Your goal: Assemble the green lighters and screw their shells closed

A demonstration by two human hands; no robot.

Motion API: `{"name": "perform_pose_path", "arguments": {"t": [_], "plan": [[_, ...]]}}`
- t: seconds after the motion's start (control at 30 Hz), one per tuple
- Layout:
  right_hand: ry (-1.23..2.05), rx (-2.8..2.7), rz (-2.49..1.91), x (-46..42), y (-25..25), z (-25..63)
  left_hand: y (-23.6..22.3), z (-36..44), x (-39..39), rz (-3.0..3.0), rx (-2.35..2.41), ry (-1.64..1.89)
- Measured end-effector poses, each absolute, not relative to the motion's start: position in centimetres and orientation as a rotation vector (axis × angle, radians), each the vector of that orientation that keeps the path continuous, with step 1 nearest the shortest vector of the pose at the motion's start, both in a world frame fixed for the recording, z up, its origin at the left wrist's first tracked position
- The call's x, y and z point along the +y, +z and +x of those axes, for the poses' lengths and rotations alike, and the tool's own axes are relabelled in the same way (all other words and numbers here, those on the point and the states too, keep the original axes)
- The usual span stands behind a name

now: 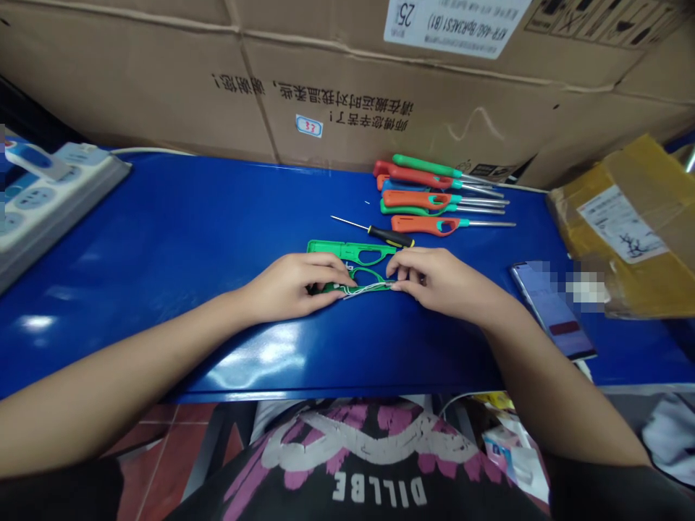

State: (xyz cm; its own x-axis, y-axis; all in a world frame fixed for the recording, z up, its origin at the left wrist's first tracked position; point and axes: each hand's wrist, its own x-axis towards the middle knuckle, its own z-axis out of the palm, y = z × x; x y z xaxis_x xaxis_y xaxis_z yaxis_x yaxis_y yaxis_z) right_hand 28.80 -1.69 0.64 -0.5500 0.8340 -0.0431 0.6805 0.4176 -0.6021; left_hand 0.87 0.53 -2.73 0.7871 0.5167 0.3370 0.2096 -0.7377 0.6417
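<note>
Places given from the slim screwdriver with the black-and-yellow handle (391,236).

Nearest, on its near side: a green plastic handle half with a looped opening (371,271), low on the glossy blue table (163,231), thin white wires (358,292) along it. Left hand (296,286): grip closed around the half's left end. Right hand (439,286): grip pinched on the wires' right end; cannot tell whether the plastic is clamped too. Judgement: brace the half with the left, guide the wires lightly with the right, avoiding tugs or kinks.

Between these and the screwdriver: a second green plastic half (337,250), close enough to be nudged. The screwdriver's handle lies just beside the right knuckles, a likely snag.

Right and nearer than the screwdriver: a dark-edged phone (554,311). Far left: a white power strip (43,195). Beyond: coloured plastic lighters with steel tubes (402,197), then a large brown cardboard carton (163,87).
</note>
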Motion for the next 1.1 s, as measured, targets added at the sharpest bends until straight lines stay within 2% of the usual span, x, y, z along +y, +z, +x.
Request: {"name": "perform_pose_path", "arguments": {"t": [0.3, 0.47, 1.1], "plan": [[0.547, -2.724, -1.123, -2.1, 0.9, 28.6, -2.6, 0.8, 0.2, 2.364, 0.608, 0.697], [0.467, -2.714, -1.067, -2.2, 0.6, 28.7, -2.5, 0.9, 0.1, 2.347, 0.587, 0.746], [0.564, -2.631, -1.089, -2.1, -0.2, 27.6, -2.4, 1.0, 0.0, 2.279, 0.681, 0.754]]}}
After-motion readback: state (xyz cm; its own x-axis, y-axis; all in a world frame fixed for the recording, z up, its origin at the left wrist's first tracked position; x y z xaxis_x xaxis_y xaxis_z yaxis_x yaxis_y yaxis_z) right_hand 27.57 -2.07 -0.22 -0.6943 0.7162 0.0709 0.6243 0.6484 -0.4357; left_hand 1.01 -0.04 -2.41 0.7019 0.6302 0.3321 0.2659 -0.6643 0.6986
